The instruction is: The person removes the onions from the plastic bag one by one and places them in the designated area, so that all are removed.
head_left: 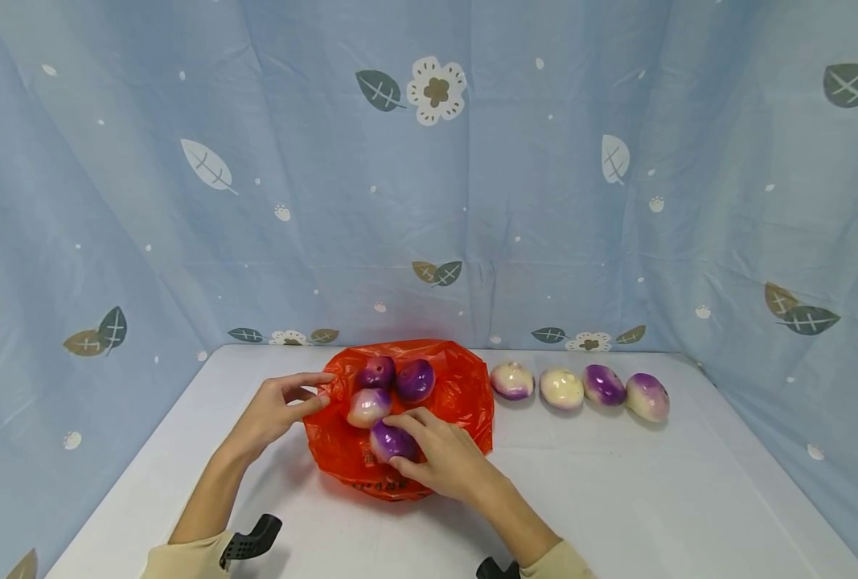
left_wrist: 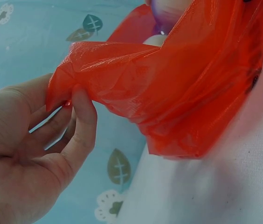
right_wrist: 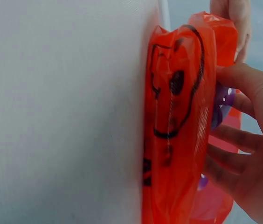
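A red plastic bag (head_left: 465, 386) lies spread open on the table, with several purple-and-white turnips inside. My left hand (head_left: 273, 414) pinches the bag's left rim between thumb and fingers; the left wrist view shows the pinched red plastic (left_wrist: 117, 79) up close. My right hand (head_left: 446, 454) reaches over the bag's near right side and grips a purple turnip (head_left: 392, 442) at the front of the bag. Behind it are a paler turnip (head_left: 369, 408) and two darker ones (head_left: 416, 380). In the right wrist view the bag's wall (right_wrist: 178, 116) partly hides the gripped turnip (right_wrist: 222, 105).
Right of the bag, several more turnips stand in a row, from a whitish one (head_left: 512, 380) to a pink-purple one (head_left: 648, 397). The white table (head_left: 617, 498) ends at a blue patterned curtain (head_left: 544, 241) behind and at both sides.
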`<state>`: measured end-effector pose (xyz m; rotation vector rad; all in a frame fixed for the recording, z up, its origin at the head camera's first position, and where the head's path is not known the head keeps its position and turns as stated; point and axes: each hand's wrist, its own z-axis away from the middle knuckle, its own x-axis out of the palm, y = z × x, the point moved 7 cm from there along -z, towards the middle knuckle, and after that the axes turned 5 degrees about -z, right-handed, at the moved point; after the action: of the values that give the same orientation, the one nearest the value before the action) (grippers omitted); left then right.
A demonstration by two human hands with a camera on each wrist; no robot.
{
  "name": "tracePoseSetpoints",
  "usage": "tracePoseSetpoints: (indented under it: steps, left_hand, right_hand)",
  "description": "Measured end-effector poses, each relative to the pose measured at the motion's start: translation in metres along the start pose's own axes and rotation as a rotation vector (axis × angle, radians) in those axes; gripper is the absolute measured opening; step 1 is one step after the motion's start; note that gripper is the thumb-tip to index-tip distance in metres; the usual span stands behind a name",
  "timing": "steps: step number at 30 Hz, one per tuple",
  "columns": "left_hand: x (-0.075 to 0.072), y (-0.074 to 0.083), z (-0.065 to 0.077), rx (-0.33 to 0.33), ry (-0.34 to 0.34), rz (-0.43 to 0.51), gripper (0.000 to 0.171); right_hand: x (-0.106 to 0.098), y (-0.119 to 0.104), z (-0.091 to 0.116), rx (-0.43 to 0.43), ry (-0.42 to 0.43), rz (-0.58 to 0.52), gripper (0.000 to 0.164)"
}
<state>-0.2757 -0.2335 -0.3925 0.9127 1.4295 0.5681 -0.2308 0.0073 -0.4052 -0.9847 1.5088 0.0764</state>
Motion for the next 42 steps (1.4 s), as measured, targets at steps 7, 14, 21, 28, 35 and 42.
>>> tracePoseSetpoints:
  steps: [7,14,21,28,35,42]
  left_hand:
    - [0.000,0.000,0.000,0.001,-0.001,-0.003,0.040]
    - [0.000,-0.001,0.000,-0.011,-0.003,-0.002,0.041]
    - [0.000,-0.001,-0.001,-0.013,-0.004,-0.005,0.041]
    - [0.000,-0.001,-0.001,-0.012,-0.002,-0.004,0.041]
    - [0.000,0.000,0.000,-0.005,0.000,0.005,0.041]
    - [0.000,0.000,0.000,-0.011,0.000,0.003,0.041]
  right_hand:
    - [-0.009,0.008,0.005,0.004,0.015,-0.010,0.052]
    - [-0.021,0.015,0.012,0.013,0.047,-0.002,0.051]
    - [-0.038,0.024,0.021,0.019,0.094,0.024,0.052]
    - [-0.052,0.033,0.028,0.031,0.151,0.064,0.051]
    - [-0.064,0.039,0.035,0.034,0.188,0.078,0.050]
    - [-0.075,0.051,0.044,0.052,0.227,0.080,0.050]
